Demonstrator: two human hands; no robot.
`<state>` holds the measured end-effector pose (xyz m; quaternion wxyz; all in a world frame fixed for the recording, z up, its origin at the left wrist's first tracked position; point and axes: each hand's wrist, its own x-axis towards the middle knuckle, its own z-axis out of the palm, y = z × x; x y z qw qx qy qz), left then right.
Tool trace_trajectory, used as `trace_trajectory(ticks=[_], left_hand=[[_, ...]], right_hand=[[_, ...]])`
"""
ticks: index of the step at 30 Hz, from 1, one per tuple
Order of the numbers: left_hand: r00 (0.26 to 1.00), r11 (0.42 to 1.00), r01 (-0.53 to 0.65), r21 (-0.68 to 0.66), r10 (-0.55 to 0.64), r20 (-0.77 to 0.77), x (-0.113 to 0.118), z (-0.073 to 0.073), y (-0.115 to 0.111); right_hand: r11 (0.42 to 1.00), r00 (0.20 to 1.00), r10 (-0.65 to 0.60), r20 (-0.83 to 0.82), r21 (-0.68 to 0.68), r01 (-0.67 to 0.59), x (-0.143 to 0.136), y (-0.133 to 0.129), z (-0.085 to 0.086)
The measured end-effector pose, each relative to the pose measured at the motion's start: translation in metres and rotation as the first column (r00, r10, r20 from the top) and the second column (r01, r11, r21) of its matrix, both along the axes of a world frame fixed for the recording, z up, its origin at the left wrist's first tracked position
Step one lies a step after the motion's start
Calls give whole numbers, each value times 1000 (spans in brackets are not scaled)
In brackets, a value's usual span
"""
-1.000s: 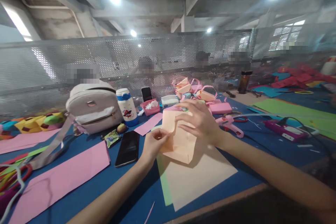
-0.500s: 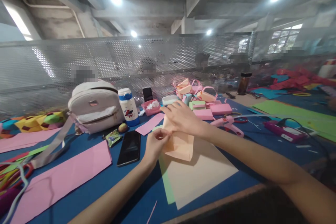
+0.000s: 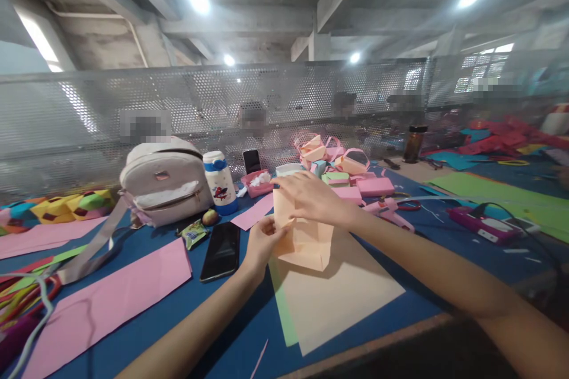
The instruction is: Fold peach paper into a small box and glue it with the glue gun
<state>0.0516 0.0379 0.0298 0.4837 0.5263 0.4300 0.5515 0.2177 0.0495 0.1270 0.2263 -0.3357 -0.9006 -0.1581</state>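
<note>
Over the flat peach sheet (image 3: 347, 302), centre of the blue worktop (image 3: 222, 331), both hands are on the folded peach paper (image 3: 311, 243); left hand (image 3: 262, 243) has its grip closed, thumb and index finger pinching the paper's left edge; its other fingers are curled in, exact contact unclear.

Right hand (image 3: 313, 195) comes across the top of the folded paper, palm down; grip part open, fingers reaching left to the upper edge, thumb apart and lower, beside the raised flap; fingertip pressure: cannot tell. Folded paper has a raised flap on the left and creased panels at the near end; it sits above the far-left part of the flat sheet; pale green sheet (image 3: 284, 308) shows from under that sheet's left edge.

Left of the hands: black phone (image 3: 221, 251) lying flat, snack packet (image 3: 194, 235) just beyond it, long pink paper (image 3: 111, 302) further left; far left: pale backpack (image 3: 166, 189) with the blue-and-white bottle (image 3: 221, 183) beside it, both upright.

Right of the hands: pink glue gun (image 3: 389, 211), near the pink paper box (image 3: 376, 185); purple power strip (image 3: 484, 225) further right.
</note>
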Motion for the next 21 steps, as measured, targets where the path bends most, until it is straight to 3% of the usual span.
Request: trace_trajectory(ticks=[4,7,11,16,21], left_hand=[[999,999,41,-29,-41,-1,-2,5,-4],[998,998,55,-38,-55,7,-2,8,-7],[997,996,79,-48,-79,2,-2,12,-9],[996,996,78,-38,-79,-30,-3,13,-10],[996,998,36,-42,-39,-83,-5,9,-6]], right_hand=[[1000,991,3,-132,-4,-4,6,-2,8],[999,995,-34,-96,-22,32,9,-4,15],[978,990,-137,-15,-162,133,9,-4,23],[950,995,-74,-66,-308,50,7,0,27],[937,995,-44,-85,-349,11,6,3,24]])
